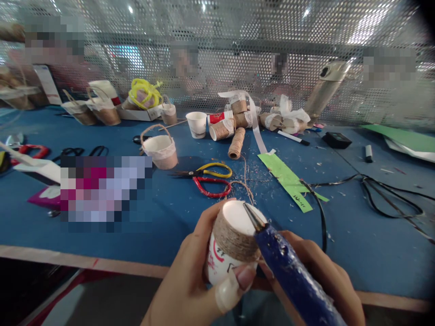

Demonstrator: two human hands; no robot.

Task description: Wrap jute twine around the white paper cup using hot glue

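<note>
My left hand [193, 271] is wrapped round an upside-down paper cup [217, 267]. Brown twine [234, 233] is wound in close rows round the upper part of this cup, and its white base faces up. A strip of tape [227, 292] covers part of my left thumb. In my right hand [326, 267] is a blue hot glue gun [292, 267], its metal nozzle tip over the cup's base at the rim; whether it touches is unclear. Just beyond the cup lie scissors [212, 179] with one yellow and one red handle, blades pointing left.
A twine spool [237, 144], a white paper cup [196, 125] and a small handled basket [159, 149] stand or lie beyond the scissors. Green paper strips [285, 179] and black cables [380, 181] are on the right. A perforated metal screen [217, 59] closes off the back.
</note>
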